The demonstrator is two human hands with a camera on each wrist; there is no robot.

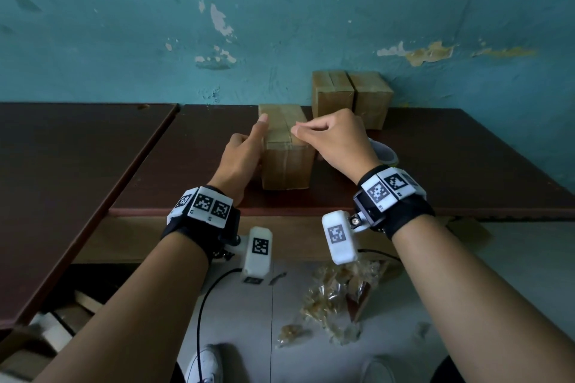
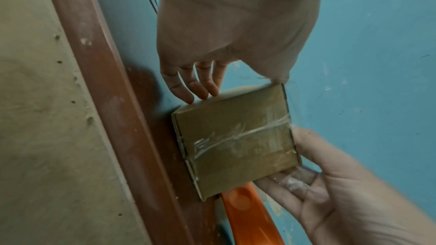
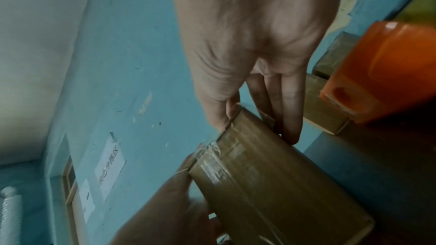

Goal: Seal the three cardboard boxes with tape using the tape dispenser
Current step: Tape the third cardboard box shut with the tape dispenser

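Two taped boxes are standing against the wall, blocking the far right of the table. The near box is sitting between both hands, the left hand and right hand crowding its sides. What is probably the orange tape dispenser is lying just right of it. Bare tabletop is lying open further left and right.

The near box is matt brown cardboard, banded with clear glossy tape that wrinkles and catches the light. At 1 o'clock from it, two more boxes show the same dull cardboard. The tape dispenser, at 3 o'clock, is smooth, shiny orange plastic. The table is dark, smooth wood-look board with a low sheen. The wall is matt teal paint, flaking in patches.
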